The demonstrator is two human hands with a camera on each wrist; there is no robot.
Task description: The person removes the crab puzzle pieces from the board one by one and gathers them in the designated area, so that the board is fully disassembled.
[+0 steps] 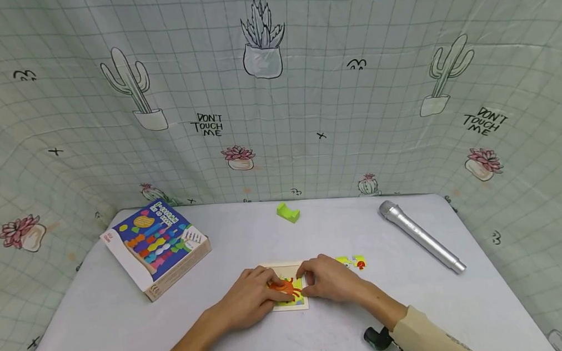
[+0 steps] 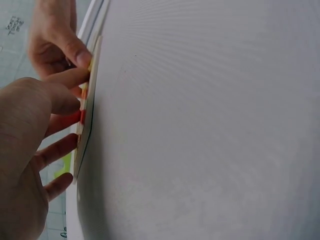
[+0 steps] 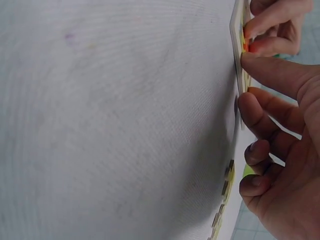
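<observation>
A small jigsaw puzzle board (image 1: pixel 290 308) with a pale frame lies on the table in the head view, showing an orange-red animal on yellow-green. My left hand (image 1: pixel 248 300) rests over its left side, thumb and fingers reaching onto the pieces; the left wrist view shows those fingers spread and fairly straight. At the board's right edge is my right hand (image 1: pixel 331 278), its thumb and index fingertips touching there, a little apart. Its other fingers are loosely bent in the right wrist view. Loose puzzle pieces (image 1: pixel 359 262) lie just beyond my right hand, partly hidden by it.
A blue and white game box (image 1: pixel 161 241) sits at the left. Toward the back is a bright green block (image 1: pixel 288 213) with a curved notch. A silver microphone (image 1: pixel 422 236) lies at the right. Patterned cloth (image 1: pixel 295 113) hangs behind the white table (image 1: pixel 125 339).
</observation>
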